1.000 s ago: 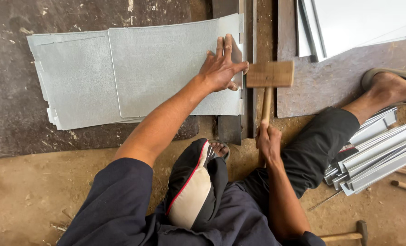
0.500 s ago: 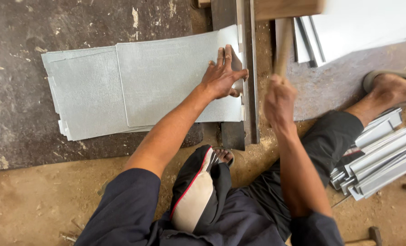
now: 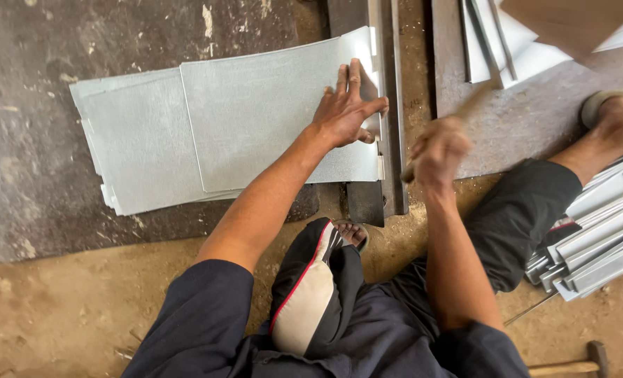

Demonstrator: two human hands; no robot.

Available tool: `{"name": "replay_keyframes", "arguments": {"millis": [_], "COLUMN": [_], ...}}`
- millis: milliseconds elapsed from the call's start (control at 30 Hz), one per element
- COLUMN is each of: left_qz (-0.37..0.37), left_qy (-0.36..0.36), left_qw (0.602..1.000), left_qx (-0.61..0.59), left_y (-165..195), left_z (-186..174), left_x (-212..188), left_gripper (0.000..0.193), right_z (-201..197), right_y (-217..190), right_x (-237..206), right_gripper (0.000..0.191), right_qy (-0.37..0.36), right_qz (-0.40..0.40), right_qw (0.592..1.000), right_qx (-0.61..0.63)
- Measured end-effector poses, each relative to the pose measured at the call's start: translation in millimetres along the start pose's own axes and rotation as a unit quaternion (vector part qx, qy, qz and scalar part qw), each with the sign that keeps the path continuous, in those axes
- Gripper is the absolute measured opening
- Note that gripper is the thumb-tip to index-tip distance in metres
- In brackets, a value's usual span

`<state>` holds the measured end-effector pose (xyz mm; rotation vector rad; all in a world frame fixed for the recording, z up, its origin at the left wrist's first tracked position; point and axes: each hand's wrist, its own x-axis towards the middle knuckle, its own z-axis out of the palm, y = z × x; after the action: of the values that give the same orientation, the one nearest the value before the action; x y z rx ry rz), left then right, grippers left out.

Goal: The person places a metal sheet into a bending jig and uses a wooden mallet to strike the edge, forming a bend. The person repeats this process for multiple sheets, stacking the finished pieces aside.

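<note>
**Pressing sheet metal flat against a steel bar, mallet raised**

Seen from above, over dark trousers and a dirt floor. Largest: a stack of grey galvanised metal sheets (image 3: 255,133), rectangular, lying flat on a dark stone slab (image 3: 31,182), long axis running left to right, right edge resting on a dark steel bar (image 3: 385,105). Bar lying front to back, crossing that edge at right angles. No labels or printing legible on any sheet.

Left hand (image 3: 346,112) spread open, palm down, fingers fanned, pressing on the top sheet just beside the bar. Right hand (image 3: 439,150) blurred, fist wrapped around the wooden mallet handle (image 3: 476,98), handle slanting up and to the right toward a brown wooden mallet head (image 3: 570,24) at the top edge. Hands apart, bar between them.

Far right: a pile of folded metal channels (image 3: 595,241), pale grey, angled. Top right: more pale sheets (image 3: 528,52). Bottom right corner: a small hammer (image 3: 570,364) on the floor.
</note>
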<state>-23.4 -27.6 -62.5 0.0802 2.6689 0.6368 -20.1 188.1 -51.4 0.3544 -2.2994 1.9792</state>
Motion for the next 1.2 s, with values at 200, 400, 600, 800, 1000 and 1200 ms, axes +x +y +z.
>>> {"name": "replay_keyframes", "arguments": {"millis": [200,400,600,800,1000,1200], "left_qz": [0.004,0.006,0.03,0.015,-0.001,0.059], "left_qy": [0.017,0.022,0.018,-0.004,0.002,0.045], "left_qw": [1.0,1.0,0.999,1.0,0.998,0.993], "left_qx": [-0.009,-0.003,0.01,0.011,0.06,0.089], "left_y": [1,-1,-1,0,-4,-17], "left_z": [-3,-1,-6,-9,10,8], "left_x": [-4,-3,-7,-6,11,32], "left_gripper": [0.075,0.074,0.065,0.084,0.099,0.088], "right_z": [-7,-7,-18,-62,-72,-76], "right_y": [10,23,50,31,9,-35], "right_x": [0,-5,4,-60,-194,-214], "right_gripper": [0.035,0.037,0.035,0.054,0.052,0.048], "right_qy": [0.029,-0.119,-0.142,-0.155,-0.094,-0.075], "right_qz": [0.193,0.321,0.2,0.404,0.504,0.372], "right_qw": [0.962,0.937,0.968,0.89,0.857,0.91], "right_qx": [0.191,-0.077,-0.047,-0.141,-0.047,-0.167]}}
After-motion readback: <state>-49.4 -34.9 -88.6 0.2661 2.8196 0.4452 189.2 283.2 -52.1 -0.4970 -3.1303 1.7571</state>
